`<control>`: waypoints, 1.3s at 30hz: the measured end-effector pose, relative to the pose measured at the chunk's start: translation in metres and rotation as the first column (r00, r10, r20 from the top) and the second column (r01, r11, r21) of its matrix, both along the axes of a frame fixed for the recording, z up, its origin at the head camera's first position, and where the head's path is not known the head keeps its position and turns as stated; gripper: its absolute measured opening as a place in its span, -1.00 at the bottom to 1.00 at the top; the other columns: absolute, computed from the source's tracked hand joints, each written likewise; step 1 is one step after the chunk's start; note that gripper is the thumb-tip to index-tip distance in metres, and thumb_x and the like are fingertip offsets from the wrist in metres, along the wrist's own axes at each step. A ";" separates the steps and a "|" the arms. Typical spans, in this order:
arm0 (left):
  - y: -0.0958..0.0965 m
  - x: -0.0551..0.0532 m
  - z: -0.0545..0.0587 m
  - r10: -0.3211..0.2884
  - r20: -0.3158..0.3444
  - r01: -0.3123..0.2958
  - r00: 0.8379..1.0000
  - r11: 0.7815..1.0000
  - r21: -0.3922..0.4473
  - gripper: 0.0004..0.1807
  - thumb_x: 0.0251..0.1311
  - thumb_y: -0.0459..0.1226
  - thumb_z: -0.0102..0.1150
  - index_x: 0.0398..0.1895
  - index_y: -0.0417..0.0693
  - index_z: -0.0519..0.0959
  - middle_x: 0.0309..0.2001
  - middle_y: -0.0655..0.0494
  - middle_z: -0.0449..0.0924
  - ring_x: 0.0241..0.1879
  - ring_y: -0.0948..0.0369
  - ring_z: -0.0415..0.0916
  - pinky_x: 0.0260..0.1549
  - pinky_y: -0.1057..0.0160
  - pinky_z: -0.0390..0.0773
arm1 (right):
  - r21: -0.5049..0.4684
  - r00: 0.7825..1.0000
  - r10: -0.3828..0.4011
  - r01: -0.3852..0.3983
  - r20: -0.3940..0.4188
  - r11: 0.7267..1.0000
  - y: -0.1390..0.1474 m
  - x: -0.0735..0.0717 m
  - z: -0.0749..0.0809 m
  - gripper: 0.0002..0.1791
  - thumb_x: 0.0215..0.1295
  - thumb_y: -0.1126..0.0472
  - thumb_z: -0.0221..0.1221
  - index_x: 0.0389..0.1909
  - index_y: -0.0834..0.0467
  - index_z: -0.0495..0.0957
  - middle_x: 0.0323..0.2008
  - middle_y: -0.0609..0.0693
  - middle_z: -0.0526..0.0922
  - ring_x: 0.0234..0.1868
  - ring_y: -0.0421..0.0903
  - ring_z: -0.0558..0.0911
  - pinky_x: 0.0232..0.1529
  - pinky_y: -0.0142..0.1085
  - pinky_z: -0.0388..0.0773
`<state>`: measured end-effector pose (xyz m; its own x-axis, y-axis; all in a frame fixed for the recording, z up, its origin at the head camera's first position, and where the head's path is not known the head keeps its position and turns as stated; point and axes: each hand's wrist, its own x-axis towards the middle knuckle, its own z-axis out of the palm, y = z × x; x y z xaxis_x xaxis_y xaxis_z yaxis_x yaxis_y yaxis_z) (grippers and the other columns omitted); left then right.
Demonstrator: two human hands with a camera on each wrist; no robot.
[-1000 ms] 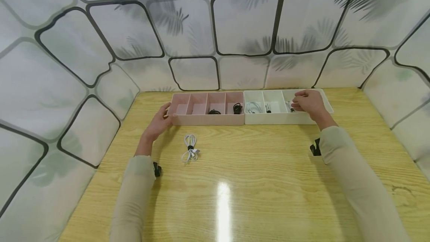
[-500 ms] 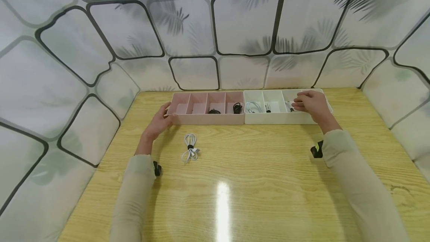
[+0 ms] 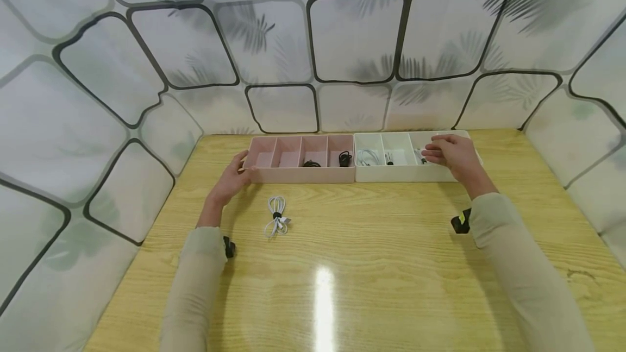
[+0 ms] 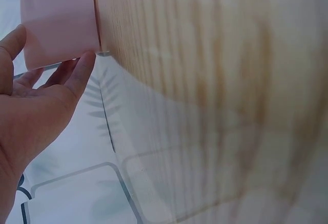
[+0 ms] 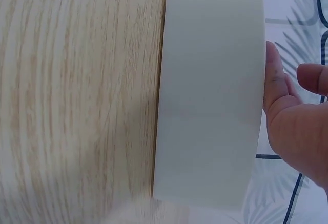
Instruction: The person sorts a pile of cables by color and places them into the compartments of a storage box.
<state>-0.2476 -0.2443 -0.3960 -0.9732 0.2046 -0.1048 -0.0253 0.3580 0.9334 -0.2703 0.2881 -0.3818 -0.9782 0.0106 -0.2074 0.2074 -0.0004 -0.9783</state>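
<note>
In the head view my left hand [image 3: 231,181] touches the left end of a pink divided organizer box [image 3: 305,175]. The left wrist view shows its thumb and fairly straight fingers against the box end. My right hand [image 3: 455,157] reaches over the white organizer box [image 3: 411,174] on the right. Its fingertips dip behind the front rim, beside a small cable [image 3: 420,157] in a compartment. In the right wrist view its thumb stands apart from the fingers, with nothing visible between them. A bundled white charging cable [image 3: 277,215] lies on the table, tied with a black strap.
Black cables [image 3: 344,159] sit in two pink compartments. A coiled white cable [image 3: 368,157] and a cable with dark plugs [image 3: 389,158] occupy white compartments. Both boxes stand end to end at the back of the wooden table [image 3: 371,265], near a patterned cloth wall [image 3: 357,42].
My right hand stays over the white box, its wrist and sleeve shifted slightly. The left hand, boxes and cable bundle keep their places; the head view tilts a little.
</note>
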 end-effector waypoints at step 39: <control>-0.007 -0.009 -0.015 0.008 -0.006 -0.008 1.000 1.000 -0.015 -0.26 0.53 -0.30 -0.10 0.60 -0.16 -0.21 0.49 -0.46 -0.06 0.45 -0.30 0.02 0.25 -0.28 0.26 | 0.107 0.966 0.249 -0.241 -0.071 0.965 -0.066 0.022 -0.006 -0.32 0.54 -0.06 -0.01 0.43 0.35 0.19 0.15 0.29 0.49 -0.17 -0.16 0.74 -0.16 -0.22 0.67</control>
